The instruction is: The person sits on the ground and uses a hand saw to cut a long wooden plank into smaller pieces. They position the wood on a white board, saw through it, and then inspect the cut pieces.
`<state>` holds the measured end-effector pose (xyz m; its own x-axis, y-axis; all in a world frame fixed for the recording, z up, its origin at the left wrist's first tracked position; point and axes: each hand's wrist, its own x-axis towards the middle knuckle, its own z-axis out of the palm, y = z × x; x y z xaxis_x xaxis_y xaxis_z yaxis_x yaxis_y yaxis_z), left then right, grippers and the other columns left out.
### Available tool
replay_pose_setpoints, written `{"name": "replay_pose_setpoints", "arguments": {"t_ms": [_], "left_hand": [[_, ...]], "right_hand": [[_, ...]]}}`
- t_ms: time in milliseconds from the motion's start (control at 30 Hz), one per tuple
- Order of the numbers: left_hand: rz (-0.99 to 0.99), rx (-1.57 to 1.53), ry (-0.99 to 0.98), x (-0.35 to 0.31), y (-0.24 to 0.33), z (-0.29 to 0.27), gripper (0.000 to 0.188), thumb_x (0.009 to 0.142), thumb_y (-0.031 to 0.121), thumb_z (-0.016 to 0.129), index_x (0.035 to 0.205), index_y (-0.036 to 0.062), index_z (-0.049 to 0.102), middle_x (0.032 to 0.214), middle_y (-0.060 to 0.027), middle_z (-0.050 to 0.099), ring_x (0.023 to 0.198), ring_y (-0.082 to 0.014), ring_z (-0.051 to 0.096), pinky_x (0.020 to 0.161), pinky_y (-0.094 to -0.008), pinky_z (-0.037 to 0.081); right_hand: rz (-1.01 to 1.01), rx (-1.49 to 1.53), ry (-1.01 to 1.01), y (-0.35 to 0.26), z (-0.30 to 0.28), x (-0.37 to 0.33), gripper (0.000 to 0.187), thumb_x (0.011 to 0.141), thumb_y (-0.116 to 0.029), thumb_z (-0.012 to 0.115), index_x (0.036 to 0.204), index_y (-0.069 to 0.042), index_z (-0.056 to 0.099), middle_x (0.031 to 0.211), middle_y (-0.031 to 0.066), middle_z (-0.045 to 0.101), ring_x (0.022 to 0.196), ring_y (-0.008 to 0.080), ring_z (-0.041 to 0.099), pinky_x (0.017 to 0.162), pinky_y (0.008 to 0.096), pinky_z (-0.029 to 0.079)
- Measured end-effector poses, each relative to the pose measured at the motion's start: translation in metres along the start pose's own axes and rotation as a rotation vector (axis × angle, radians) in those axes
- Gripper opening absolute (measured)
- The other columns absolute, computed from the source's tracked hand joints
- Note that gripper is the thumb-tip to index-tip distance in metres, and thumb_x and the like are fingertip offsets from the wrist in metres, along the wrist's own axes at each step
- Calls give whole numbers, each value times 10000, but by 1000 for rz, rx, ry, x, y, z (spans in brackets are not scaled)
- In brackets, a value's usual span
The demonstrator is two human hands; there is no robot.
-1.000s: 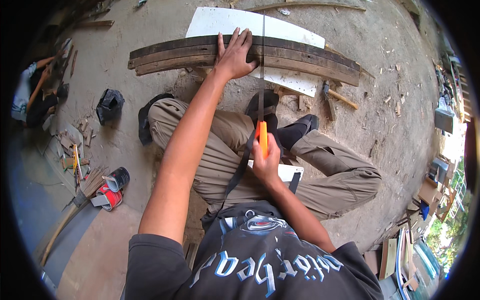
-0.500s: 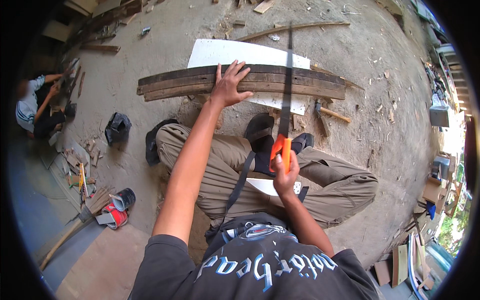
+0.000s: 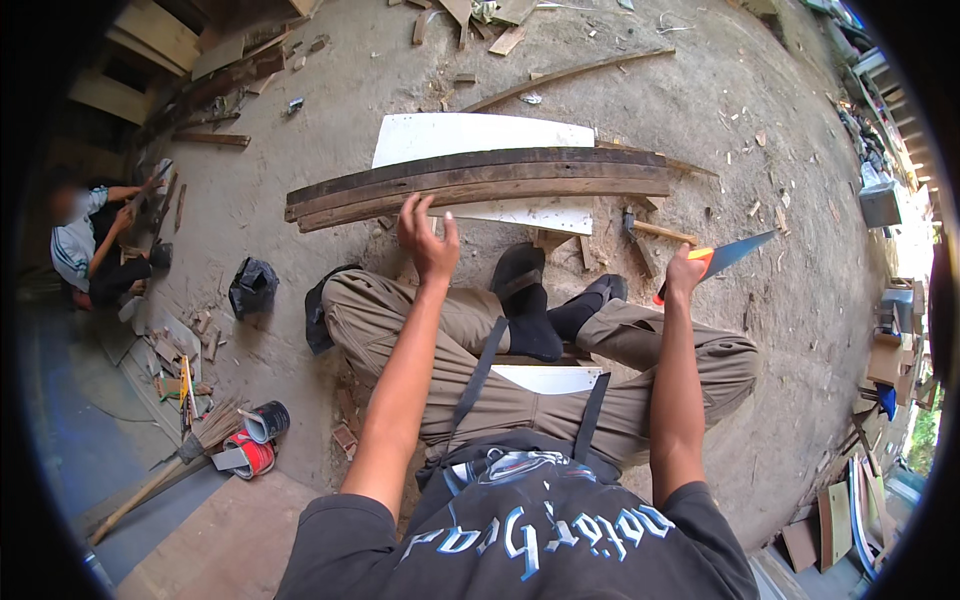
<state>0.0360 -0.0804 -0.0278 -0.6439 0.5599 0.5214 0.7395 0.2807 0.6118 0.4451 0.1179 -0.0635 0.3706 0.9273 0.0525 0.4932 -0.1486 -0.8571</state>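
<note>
My right hand (image 3: 684, 272) is closed around the orange handle of a handsaw (image 3: 738, 254), out to the right above the ground. Its blade slants away to the right, apart from the wood. With fingers apart and nothing in them, my left hand (image 3: 430, 242) is at the near edge of a stack of dark, slightly curved wooden planks (image 3: 480, 180); whether the fingertips touch the wood I cannot tell. The planks lie crosswise over a white board (image 3: 480, 130), which shows beyond and in front of them. Another white piece (image 3: 550, 379) lies at my lap, between two dark straps.
A hammer (image 3: 662, 232) lies right of the planks, near my feet. At left are a black plastic bag (image 3: 254, 286), a broom (image 3: 205, 435), paint cans (image 3: 250, 455) and wood scraps. Another person (image 3: 95, 235) sits far left. A thin curved strip (image 3: 570, 78) lies beyond the planks.
My right hand has swung the saw from across the planks out to the right. My left hand has come off the planks' top toward me. The planks look slightly shifted in view.
</note>
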Motion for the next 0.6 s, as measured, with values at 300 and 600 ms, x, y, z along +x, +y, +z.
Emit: {"name": "replay_pose_setpoints", "arguments": {"t_ms": [300, 600], "left_hand": [[-1378, -558, 327, 13, -13, 31, 572, 883, 542, 702, 876, -26, 635, 891, -94, 660, 842, -206, 585, 793, -390, 476], [-1197, -630, 468, 45, -51, 17, 449, 828, 376, 816, 910, -39, 669, 999, -143, 705, 925, -226, 642, 844, -393, 510]], "right_hand": [[185, -430, -23, 140, 39, 0, 610, 872, -485, 656, 906, 124, 644, 884, 284, 689, 863, 388, 693, 801, 455, 506], [-285, -541, -142, -17, 36, -57, 695, 848, -354, 730, 1332, 62, 452, 1367, 269, 477, 1292, 401, 477, 1044, 512, 403]]}}
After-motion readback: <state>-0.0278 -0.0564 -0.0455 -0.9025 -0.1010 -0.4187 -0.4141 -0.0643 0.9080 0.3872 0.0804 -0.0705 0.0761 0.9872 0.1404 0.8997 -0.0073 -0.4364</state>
